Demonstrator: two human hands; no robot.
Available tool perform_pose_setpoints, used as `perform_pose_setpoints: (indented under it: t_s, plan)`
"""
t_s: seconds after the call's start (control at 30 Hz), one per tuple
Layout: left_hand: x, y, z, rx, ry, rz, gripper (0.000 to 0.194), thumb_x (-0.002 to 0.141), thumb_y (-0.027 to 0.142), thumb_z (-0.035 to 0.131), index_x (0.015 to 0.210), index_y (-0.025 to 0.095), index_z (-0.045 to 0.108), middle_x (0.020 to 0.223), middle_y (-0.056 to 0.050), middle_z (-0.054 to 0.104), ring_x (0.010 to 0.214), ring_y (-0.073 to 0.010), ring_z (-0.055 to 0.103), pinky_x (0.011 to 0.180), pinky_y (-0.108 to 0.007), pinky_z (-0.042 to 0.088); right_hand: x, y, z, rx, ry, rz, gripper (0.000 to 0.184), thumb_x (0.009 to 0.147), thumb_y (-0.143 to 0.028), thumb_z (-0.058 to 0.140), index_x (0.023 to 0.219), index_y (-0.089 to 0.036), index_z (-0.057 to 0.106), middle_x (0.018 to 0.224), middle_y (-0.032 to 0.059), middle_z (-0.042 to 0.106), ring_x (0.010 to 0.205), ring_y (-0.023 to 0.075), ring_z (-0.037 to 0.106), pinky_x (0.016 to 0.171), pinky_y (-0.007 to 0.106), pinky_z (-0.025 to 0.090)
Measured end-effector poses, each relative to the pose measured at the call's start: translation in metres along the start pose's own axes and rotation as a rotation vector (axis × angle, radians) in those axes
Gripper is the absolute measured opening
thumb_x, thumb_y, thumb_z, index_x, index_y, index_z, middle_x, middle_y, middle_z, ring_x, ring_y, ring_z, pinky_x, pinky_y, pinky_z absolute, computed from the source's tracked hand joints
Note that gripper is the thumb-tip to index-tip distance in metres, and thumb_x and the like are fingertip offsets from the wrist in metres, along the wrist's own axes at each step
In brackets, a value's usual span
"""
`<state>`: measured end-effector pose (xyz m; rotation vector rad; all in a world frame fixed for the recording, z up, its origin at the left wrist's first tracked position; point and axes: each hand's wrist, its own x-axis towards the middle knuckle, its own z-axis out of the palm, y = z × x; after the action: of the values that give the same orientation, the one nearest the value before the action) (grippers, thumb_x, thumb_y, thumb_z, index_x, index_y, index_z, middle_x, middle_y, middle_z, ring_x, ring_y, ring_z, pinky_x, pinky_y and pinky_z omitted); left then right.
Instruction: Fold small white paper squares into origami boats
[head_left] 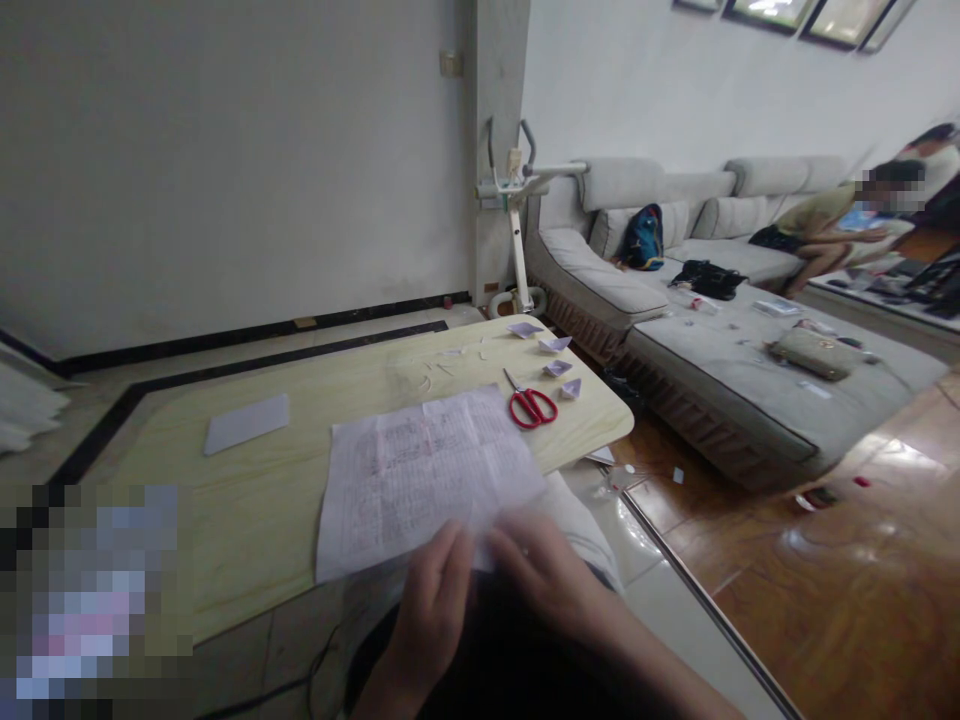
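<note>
A creased sheet of printed paper (420, 470) lies on the pale wooden table (172, 530), its near edge reaching past the tabletop to my hands. My left hand (439, 585) has its fingers pressed together on that near edge. Beside it, my right hand (551, 570) is at the sheet's near right part, with curled fingers smeared by motion; its grip is unclear. Red-handled scissors (532, 405) rest just beyond the sheet's right corner. Several small folded paper shapes, one of them a folded paper piece (555, 345), stand along the table's right end.
A white rectangular piece (247, 423) lies on the table's left side, and thin paper strips (442, 368) are scattered at the back. A grey sofa (735, 370) with bags stands to the right. A person (821, 225) sits there. A blurred-out patch covers the lower left.
</note>
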<state>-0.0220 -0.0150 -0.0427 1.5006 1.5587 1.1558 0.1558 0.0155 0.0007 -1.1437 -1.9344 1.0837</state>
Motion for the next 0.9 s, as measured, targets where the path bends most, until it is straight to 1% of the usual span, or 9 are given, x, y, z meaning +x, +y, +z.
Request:
perform_pose_setpoints:
  t_s: [0.17,0.33,0.4,0.47,0.57,0.67,0.77,0.83,0.9]
  plan:
    - [-0.001,-0.010,-0.001,-0.050,-0.029,-0.040,0.024,0.076,0.026,0.065,0.098,0.023,0.074,0.108,-0.008,0.076,0.105,-0.0275,0.068,0.093,-0.036,0.053,-0.003,0.001,0.000,-0.035,0.012,-0.038,0.031,0.098,-0.031,0.044,0.071,-0.019,0.050,0.068,-0.0014,0.052,0.064,0.0134,0.047,0.061,0.025,0.036]
    - [0.007,0.012,-0.005,-0.094,-0.076,-0.102,0.026,0.082,0.031,0.059,0.102,0.022,0.074,0.111,-0.006,0.074,0.105,-0.0258,0.068,0.091,-0.034,0.054,-0.005,-0.001,-0.002,0.007,0.030,-0.052,0.028,0.097,-0.031,0.045,0.074,-0.020,0.056,0.069,0.0001,0.057,0.065,0.0155,0.051,0.062,0.026,0.040]
    - [0.012,0.022,-0.005,-0.144,-0.117,-0.113,0.032,0.086,0.036,0.054,0.106,0.020,0.072,0.110,-0.006,0.074,0.109,-0.0262,0.065,0.094,-0.035,0.052,-0.005,-0.002,-0.002,0.045,0.017,-0.052,0.027,0.097,-0.032,0.045,0.079,-0.020,0.061,0.073,0.0017,0.062,0.068,0.0171,0.054,0.065,0.027,0.043]
    - [0.014,0.028,-0.003,-0.187,-0.115,-0.160,0.035,0.084,0.040,0.056,0.105,0.018,0.073,0.107,-0.007,0.075,0.108,-0.0274,0.065,0.090,-0.034,0.053,-0.005,-0.004,-0.002,0.099,-0.006,-0.044,0.027,0.097,-0.032,0.045,0.084,-0.020,0.065,0.080,0.0034,0.067,0.076,0.0192,0.059,0.071,0.028,0.046]
    - [0.015,0.031,0.000,-0.313,-0.143,-0.290,0.035,0.080,0.045,0.060,0.096,0.017,0.075,0.084,-0.006,0.075,0.082,-0.0244,0.070,0.067,-0.030,0.057,-0.004,-0.006,-0.003,0.190,-0.023,-0.025,0.026,0.097,-0.033,0.046,0.098,-0.022,0.069,0.093,0.0053,0.071,0.089,0.0226,0.062,0.082,0.032,0.048]
    - [0.015,0.032,0.003,-0.497,-0.242,-0.372,0.040,0.082,0.049,0.054,0.089,0.015,0.074,0.060,-0.003,0.064,0.051,-0.0161,0.058,0.046,-0.026,0.049,-0.002,-0.007,-0.004,0.291,-0.058,0.019,0.030,0.097,-0.037,0.046,0.108,-0.021,0.069,0.093,0.0050,0.072,0.092,0.0234,0.062,0.083,0.033,0.049]
    - [0.016,0.035,0.004,-0.563,-0.256,-0.353,0.039,0.081,0.048,0.057,0.092,0.014,0.072,0.055,0.000,0.059,0.045,-0.0125,0.052,0.043,-0.023,0.045,0.001,-0.006,-0.004,0.375,-0.103,0.091,0.035,0.098,-0.041,0.045,0.099,-0.017,0.070,0.085,0.0031,0.069,0.083,0.0198,0.062,0.076,0.030,0.049]
    - [0.018,0.038,0.003,-0.527,-0.240,-0.319,0.036,0.080,0.046,0.060,0.096,0.016,0.072,0.057,0.001,0.060,0.048,-0.0125,0.054,0.046,-0.023,0.045,0.004,-0.003,-0.003,0.376,-0.049,0.132,0.034,0.096,-0.042,0.049,0.089,-0.015,0.069,0.079,0.0021,0.066,0.075,0.0173,0.060,0.070,0.027,0.049]
    - [0.020,0.041,0.001,-0.425,-0.217,-0.275,0.034,0.081,0.045,0.060,0.098,0.017,0.072,0.060,0.001,0.062,0.053,-0.0136,0.057,0.049,-0.023,0.046,0.005,0.000,-0.001,0.326,0.044,0.137,0.029,0.093,-0.040,0.054,0.086,-0.015,0.068,0.078,0.0020,0.065,0.075,0.0173,0.059,0.070,0.028,0.049]
